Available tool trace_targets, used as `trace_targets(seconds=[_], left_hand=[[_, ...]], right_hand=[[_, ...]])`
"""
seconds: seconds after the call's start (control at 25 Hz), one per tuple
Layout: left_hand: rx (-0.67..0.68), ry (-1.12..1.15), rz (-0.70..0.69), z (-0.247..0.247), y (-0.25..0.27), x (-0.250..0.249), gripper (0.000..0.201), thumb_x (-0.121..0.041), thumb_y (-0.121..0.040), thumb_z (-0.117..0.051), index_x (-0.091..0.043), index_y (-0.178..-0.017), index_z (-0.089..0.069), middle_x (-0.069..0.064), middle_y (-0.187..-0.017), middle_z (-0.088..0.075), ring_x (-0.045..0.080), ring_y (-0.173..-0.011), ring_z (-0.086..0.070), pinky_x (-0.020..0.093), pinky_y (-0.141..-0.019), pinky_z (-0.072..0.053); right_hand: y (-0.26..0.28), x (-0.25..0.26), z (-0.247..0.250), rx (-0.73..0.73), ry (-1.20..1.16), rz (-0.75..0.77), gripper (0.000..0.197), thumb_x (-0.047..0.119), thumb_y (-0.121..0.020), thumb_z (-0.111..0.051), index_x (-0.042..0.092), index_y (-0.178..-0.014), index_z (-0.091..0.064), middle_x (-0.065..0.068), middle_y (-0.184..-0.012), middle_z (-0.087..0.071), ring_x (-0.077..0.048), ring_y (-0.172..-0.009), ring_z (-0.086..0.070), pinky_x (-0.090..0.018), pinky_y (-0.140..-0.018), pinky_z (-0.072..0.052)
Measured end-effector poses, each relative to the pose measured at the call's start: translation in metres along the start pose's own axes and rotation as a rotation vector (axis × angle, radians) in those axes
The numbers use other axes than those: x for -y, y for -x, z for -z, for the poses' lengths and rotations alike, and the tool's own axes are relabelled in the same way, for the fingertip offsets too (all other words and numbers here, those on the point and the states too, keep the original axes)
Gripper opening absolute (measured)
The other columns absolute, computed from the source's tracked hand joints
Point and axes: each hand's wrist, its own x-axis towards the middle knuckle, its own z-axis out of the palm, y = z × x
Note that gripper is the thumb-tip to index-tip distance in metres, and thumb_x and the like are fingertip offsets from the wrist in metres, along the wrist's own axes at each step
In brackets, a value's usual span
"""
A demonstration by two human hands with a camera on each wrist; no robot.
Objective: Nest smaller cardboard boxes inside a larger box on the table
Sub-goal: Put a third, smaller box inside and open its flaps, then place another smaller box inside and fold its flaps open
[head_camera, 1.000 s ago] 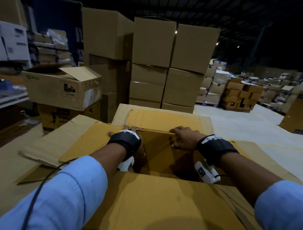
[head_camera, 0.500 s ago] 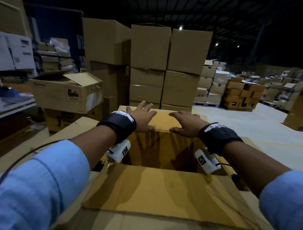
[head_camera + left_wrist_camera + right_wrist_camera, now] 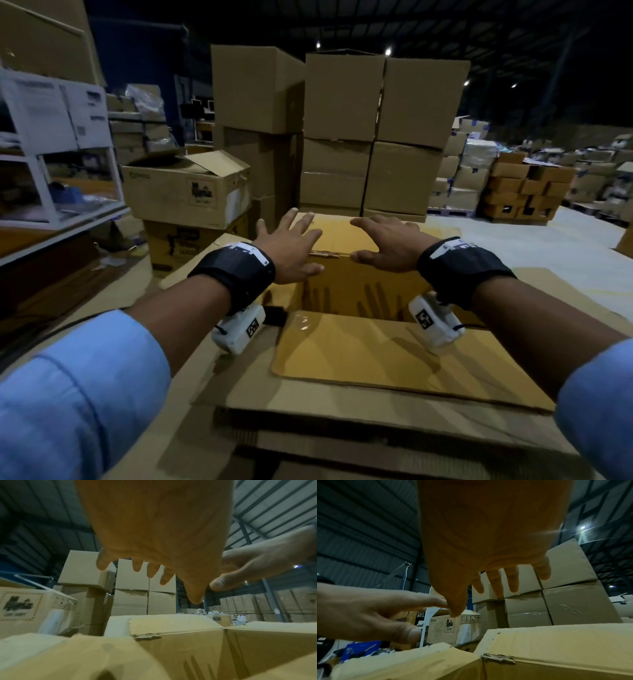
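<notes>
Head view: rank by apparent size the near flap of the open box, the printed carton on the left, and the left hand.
1. Near flap, largest, though it lies closest to the camera.
2. Printed carton, clearly smaller in the frame, but it stands farther back.
3. Left hand, smallest, fingers spread above the far flap.

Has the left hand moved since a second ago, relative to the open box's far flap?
Yes. The left hand has come up from gripping the far wall's top edge; it now lies open, fingers spread over the far flap.
</notes>
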Motion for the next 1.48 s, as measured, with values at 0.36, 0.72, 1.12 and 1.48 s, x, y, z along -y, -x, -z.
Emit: trace_targets(seconds=[0.36, 0.72, 1.12, 1.48], left_hand=[[-0.018, 0.126, -0.074, -0.034, 0.010, 0.152, 0.074, -0.058, -0.096, -0.048, -0.027, -0.156, -0.018, -0.001, -0.166, 0.008, 0.028, -0.151, 0.012, 0.073, -0.112, -0.009], [-0.034, 0.175, -0.042, -0.065, 0.066, 0.222, 0.078, -0.058, -0.095, -0.049, -0.027, -0.157, -0.013, -0.002, -0.166, 0.012, 0.028, -0.151, 0.016, 0.073, -0.112, -0.008], [0.000, 0.101, 0.000, -0.097, 0.160, 0.285, 0.083, -0.065, -0.094, -0.042, -0.029, -0.157, -0.002, -0.002, -0.160, 0.031, 0.028, -0.147, 0.028, 0.070, -0.113, 0.001], [-0.103, 0.177, 0.072, -0.100, 0.139, 0.404, 0.088, -0.065, -0.093, -0.044, -0.029, -0.157, 0.005, -0.002, -0.160, 0.033, 0.027, -0.147, 0.027, 0.070, -0.114, -0.003]], right_hand=[[-0.054, 0.129, 0.009, 0.020, -0.028, -0.090, 0.075, 0.059, -0.093, -0.051, 0.030, -0.154, -0.020, -0.005, -0.159, -0.030, -0.030, -0.142, -0.033, -0.059, -0.108, -0.035], [-0.037, 0.226, 0.001, 0.053, -0.035, -0.160, 0.072, 0.062, -0.094, -0.045, 0.030, -0.154, -0.022, -0.005, -0.157, -0.032, -0.030, -0.139, -0.036, -0.058, -0.108, -0.033], [-0.006, 0.320, -0.019, -0.010, -0.266, -0.147, 0.072, 0.061, -0.095, -0.045, 0.030, -0.154, -0.018, -0.005, -0.158, -0.032, -0.028, -0.139, -0.034, -0.059, -0.110, -0.032], [-0.110, 0.396, -0.009, -0.096, -0.223, -0.098, 0.084, 0.062, -0.091, -0.052, 0.032, -0.156, -0.007, -0.003, -0.164, -0.016, -0.029, -0.148, -0.018, -0.066, -0.115, -0.019]])
